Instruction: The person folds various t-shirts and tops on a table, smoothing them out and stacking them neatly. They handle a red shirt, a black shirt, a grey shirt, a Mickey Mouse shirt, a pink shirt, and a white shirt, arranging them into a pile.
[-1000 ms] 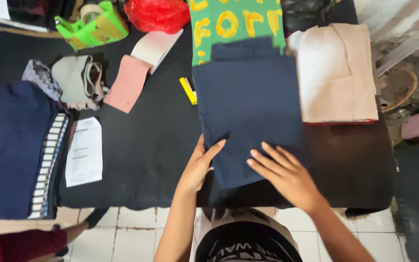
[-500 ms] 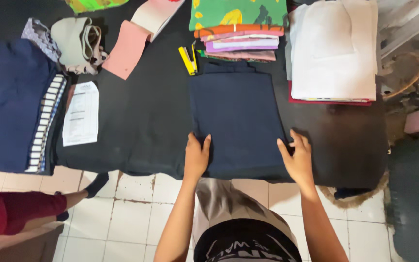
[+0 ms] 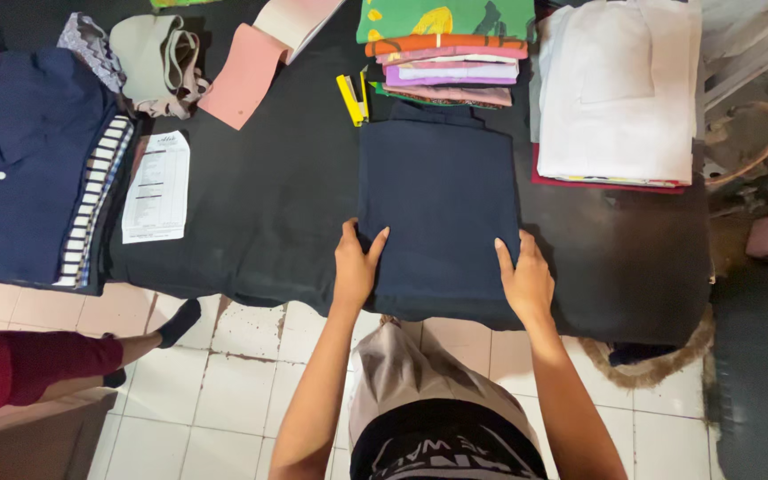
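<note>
The folded dark blue cloth lies flat on the black table, close to the edge nearest you. Your left hand grips its near left corner, thumb and fingers spread over the top. Your right hand rests on the near right edge, fingers laid flat. I cannot tell if your fingers curl under the cloth.

To do this well, keep both hands level, so the sides stay straight. Press softly with flat palms and smooth out any bumps. Line the near edge up with the table edge, so the cloth sits square. If you lift it, lift both corners together, or the folds may slip open.

Just behind the cloth sits a stack of bright folded clothes, almost touching it. Beside that, on your right, is a pile of white cloth. A yellow tool lies near the far left corner. Take care not to bump these.

Further to your left lie a white paper and a blue shirt. Another person's leg in red stands well apart.
</note>
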